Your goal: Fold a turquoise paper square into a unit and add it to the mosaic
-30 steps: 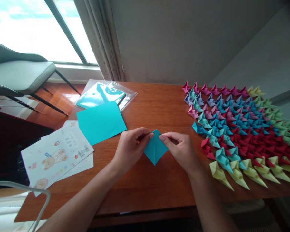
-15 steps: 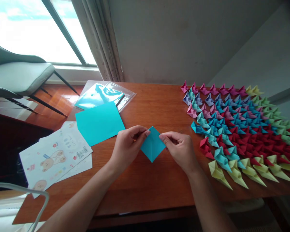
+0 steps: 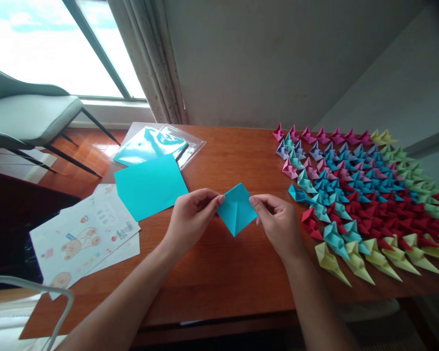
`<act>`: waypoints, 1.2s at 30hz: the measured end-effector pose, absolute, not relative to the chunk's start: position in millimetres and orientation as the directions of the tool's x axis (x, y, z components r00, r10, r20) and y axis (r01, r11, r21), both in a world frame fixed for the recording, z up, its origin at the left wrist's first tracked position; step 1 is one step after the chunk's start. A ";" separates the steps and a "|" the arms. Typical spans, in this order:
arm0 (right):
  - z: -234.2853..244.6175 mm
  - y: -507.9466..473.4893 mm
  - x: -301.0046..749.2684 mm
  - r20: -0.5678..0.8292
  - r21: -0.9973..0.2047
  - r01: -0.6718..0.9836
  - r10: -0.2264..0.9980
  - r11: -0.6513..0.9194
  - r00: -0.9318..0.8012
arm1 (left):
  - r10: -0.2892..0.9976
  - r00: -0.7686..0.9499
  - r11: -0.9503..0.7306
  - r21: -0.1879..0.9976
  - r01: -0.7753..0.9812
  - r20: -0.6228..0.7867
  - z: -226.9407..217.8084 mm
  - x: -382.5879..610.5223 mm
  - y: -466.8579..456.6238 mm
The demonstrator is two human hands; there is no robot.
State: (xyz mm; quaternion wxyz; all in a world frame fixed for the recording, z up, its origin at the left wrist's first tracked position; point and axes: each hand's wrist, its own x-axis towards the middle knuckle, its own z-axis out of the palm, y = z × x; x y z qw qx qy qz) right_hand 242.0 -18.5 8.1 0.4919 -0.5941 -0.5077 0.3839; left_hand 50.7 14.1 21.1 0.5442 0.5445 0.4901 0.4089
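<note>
A small folded blue paper (image 3: 237,208), diamond-shaped with a centre crease, hangs just above the wooden table (image 3: 227,278). My left hand (image 3: 192,219) pinches its left corner and my right hand (image 3: 278,222) pinches its right corner, fingers closed on the paper. A flat stack of blue paper sheets (image 3: 149,186) lies to the left of my left hand.
Several folded paper pieces (image 3: 366,204) in pink, blue, red, teal and yellow-green cover the table's right side. A clear plastic bag (image 3: 157,142) with blue paper lies at the back left. Printed sheets with a bear (image 3: 84,236) overhang the left edge. A grey chair (image 3: 25,114) stands by the window.
The folded blue paper has been lifted slightly and moved away from me, both hands still pinching its side corners. Nothing else has moved.
</note>
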 end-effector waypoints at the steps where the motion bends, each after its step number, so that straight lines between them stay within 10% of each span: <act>1: 8.0 -18.2 242.0 0.038 -0.975 0.221 0.981 -0.005 0.189 | 0.980 0.173 0.092 0.994 0.067 -0.102 22.5 51.2 14.4; 24: 7.3 -19.2 238.6 0.046 -0.986 0.167 0.968 0.004 0.248 | 0.847 0.465 0.331 0.940 -0.085 -0.257 14.9 62.3 7.2; 36: 6.0 -18.3 241.5 -0.032 -0.994 0.102 0.988 -0.048 0.154 | 0.969 0.144 0.219 0.969 -0.113 -0.202 19.9 57.5 9.6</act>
